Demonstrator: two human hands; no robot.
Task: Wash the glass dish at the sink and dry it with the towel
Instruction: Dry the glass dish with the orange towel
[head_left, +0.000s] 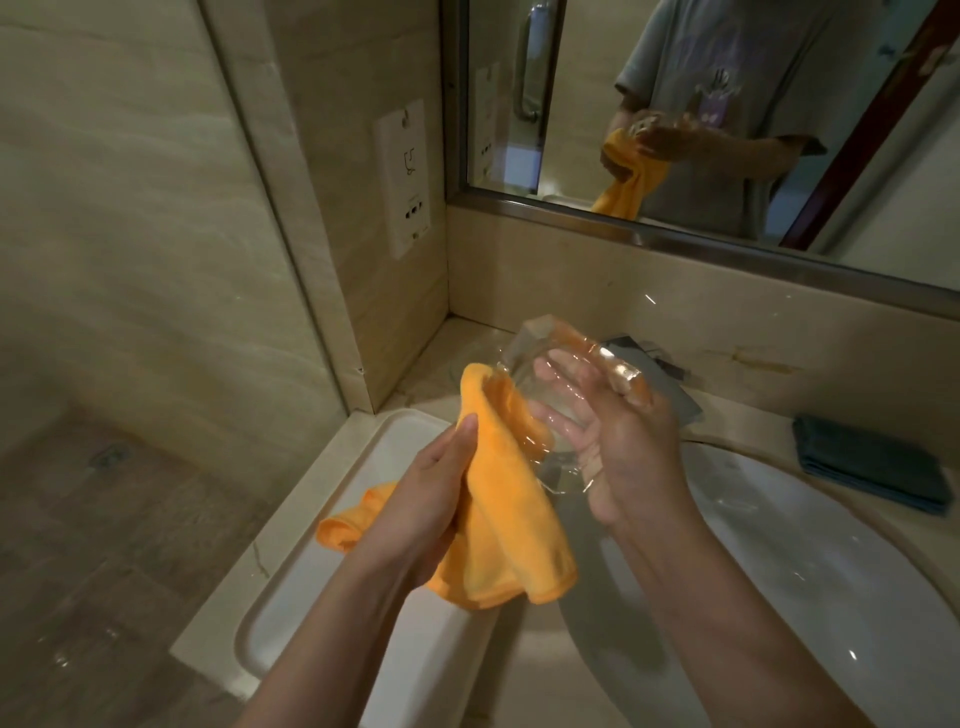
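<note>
1. Head view: the right hand (621, 447) grips a clear glass dish (561, 384), held tilted on edge; its fingers show through the glass, curled round the far rim, with the thumb side at the near edge
2. The left hand (431, 499) clutches an orange towel (498, 493), thumb laid straight along the cloth and fingers wrapped round it underneath; the towel's upper fold presses against the dish on the side facing the left hand
3. The rest of the towel hangs down below both hands, one bunched end sticking out beyond the left wrist
4. Both hands are raised above the white sink (779, 561), which lies under and beyond the right forearm
5. Under the left forearm sits a white tray (322, 525) on the pale stone desk (753, 431)
6. Beyond the right hand, well apart, a folded dark cloth (872, 462) lies on the desk
7. Just behind the dish a dark tap (670, 384) shows partly, blurred through the glass
8. Above the hands a mirror (753, 130) reflects the person holding dish and towel; a white socket plate (405, 176) is on the wall above the left hand
</note>
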